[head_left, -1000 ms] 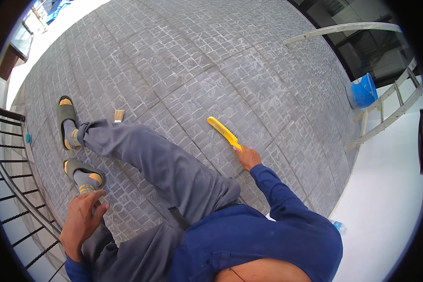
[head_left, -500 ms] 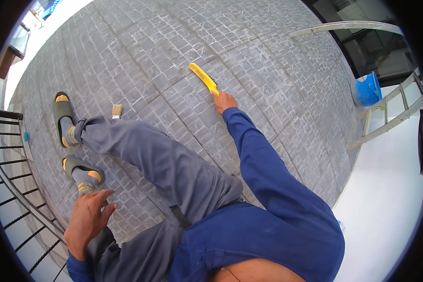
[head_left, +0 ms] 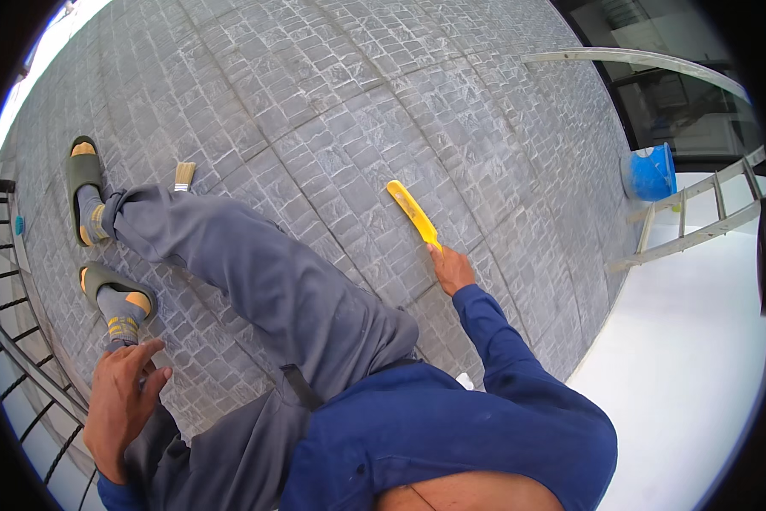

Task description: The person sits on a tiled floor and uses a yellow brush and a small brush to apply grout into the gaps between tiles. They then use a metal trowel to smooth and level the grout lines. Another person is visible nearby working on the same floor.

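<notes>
My right hand (head_left: 455, 270) is closed round the handle of a yellow wire brush (head_left: 413, 211). The brush lies along the grey tiled floor with its back upward, and its bristles are hidden beneath. Over my bent left leg hangs my left hand (head_left: 124, 400), fingers loosely bent and apart, holding nothing. Beyond my outstretched right leg, a flat paintbrush (head_left: 184, 176) with pale bristles rests on the floor.
At the left stands a black metal railing (head_left: 25, 362). On the right are a blue bucket (head_left: 649, 172) and a metal ladder (head_left: 706, 223) beside a white wall (head_left: 655, 341). My feet are in green slides (head_left: 83, 175) on the paved floor (head_left: 315, 68).
My right hand has drawn the wire brush back toward my body, and its bristles no longer show. The whole view has shifted a little; my left hand keeps its pose.
</notes>
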The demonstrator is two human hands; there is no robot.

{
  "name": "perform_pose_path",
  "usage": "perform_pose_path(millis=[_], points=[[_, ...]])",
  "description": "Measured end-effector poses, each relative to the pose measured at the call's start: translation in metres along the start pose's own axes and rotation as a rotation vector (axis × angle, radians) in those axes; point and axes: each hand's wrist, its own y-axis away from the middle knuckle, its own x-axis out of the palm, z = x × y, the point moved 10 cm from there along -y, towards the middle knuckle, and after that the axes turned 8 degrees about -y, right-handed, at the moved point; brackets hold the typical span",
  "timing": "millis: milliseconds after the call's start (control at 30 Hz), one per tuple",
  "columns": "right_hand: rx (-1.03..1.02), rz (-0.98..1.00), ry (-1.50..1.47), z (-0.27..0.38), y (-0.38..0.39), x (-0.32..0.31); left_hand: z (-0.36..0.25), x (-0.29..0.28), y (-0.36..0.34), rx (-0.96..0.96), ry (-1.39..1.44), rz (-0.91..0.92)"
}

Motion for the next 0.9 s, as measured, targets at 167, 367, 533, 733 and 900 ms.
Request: perform_pose_path(millis=[167, 367, 533, 733, 900], points=[[-0.073, -0.048, -0.048, 0.054, -0.060, 0.005, -0.009, 0.009, -0.012, 0.026, 0.002, 0.085], [-0.040, -0.113, -0.033, 0.129, -0.149, -0.011, -0.019, 0.000, -0.005, 0.040, -0.040, 0.029], [-0.034, -0.116, -0.080, 0.135, -0.163, -0.016, -0.017, -0.007, 0.005, 0.045, -0.038, -0.021], [-0.050, -0.001, -0.038, 0.024, -0.032, 0.003, -0.002, -0.005, 0.008, 0.002, -0.013, -0.050], [0.067, 0.043, 0.008, -0.027, 0.028, 0.003, 0.004, 0.010, -0.005, -0.057, -0.003, 0.076]])
